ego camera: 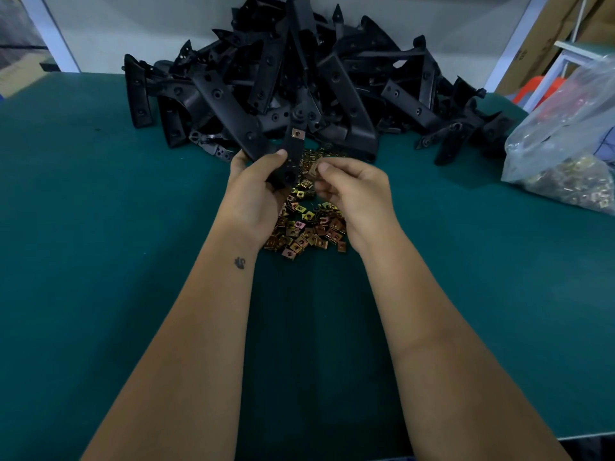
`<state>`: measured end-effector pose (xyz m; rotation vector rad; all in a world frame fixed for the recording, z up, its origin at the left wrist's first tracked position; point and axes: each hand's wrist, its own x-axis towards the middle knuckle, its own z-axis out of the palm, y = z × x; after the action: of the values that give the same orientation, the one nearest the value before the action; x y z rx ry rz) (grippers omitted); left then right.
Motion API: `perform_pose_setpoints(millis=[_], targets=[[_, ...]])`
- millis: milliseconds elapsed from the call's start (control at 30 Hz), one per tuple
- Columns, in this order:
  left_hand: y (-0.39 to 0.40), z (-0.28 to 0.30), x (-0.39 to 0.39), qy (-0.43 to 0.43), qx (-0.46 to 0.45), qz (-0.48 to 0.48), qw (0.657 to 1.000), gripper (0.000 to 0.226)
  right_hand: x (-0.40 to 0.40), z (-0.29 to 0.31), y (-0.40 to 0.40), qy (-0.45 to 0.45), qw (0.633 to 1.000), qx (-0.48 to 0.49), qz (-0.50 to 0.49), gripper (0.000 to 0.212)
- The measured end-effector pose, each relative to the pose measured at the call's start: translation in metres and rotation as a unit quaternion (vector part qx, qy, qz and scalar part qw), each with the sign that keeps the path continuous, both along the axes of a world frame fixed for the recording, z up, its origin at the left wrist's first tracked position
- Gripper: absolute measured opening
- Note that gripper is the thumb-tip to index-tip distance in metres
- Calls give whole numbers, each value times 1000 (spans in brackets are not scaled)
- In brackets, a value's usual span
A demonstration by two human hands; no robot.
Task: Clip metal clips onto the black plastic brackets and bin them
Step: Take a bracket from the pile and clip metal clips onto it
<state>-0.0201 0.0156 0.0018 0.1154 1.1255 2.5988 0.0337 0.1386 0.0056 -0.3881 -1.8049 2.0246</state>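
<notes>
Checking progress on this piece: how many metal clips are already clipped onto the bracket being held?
1, near the upper end of the held bracket, the fitted clip. The left hand covers the lower part, so another could be hidden.

A green-topped table (100,227) stands against a pale wall (149,34), cardboard boxes (545,31) beside.

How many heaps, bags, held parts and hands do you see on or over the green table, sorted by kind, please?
Heap of black brackets: 1
Heap of loose metal clips: 1
Clear bag of clips: 1
Bracket held in left hand, one clip already on it: 1
Clip pinched in right hand: 1
Hands: 2
Total: 7
</notes>
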Motion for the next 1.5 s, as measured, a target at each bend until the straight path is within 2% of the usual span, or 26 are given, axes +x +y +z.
perform_pose_setpoints(millis=[167, 400, 567, 700, 867, 1033, 1267, 1500], targets=[[-2, 0, 0, -5, 19, -17, 1000, 23, 2, 3, 1, 17, 993, -112, 18, 9], [0, 0, 2, 13, 21, -35, 999, 33, 4, 4, -1, 47, 990, -129, 35, 10], [6, -1, 5, 35, 6, -20, 999, 53, 3, 2, -3, 50, 995, -79, 43, 13], [9, -1, 5, 26, 8, 7, 1000, 53, 2, 0, -3, 31, 999, -1, 38, 13], [10, -2, 5, 24, -30, 38, 999, 54, 2, 0, -4, 28, 999, 24, 35, 12], [9, -2, 4, 14, -13, 50, 999, 54, 1, 0, -6, 38, 997, 68, 25, 12], [8, -3, 2, -2, -1, 47, 999, 54, 2, 0, -8, 69, 982, 175, 25, 25], [5, -1, 2, -11, 68, 27, 997, 50, 2, 0, -8, 75, 988, 133, 1, 12]])
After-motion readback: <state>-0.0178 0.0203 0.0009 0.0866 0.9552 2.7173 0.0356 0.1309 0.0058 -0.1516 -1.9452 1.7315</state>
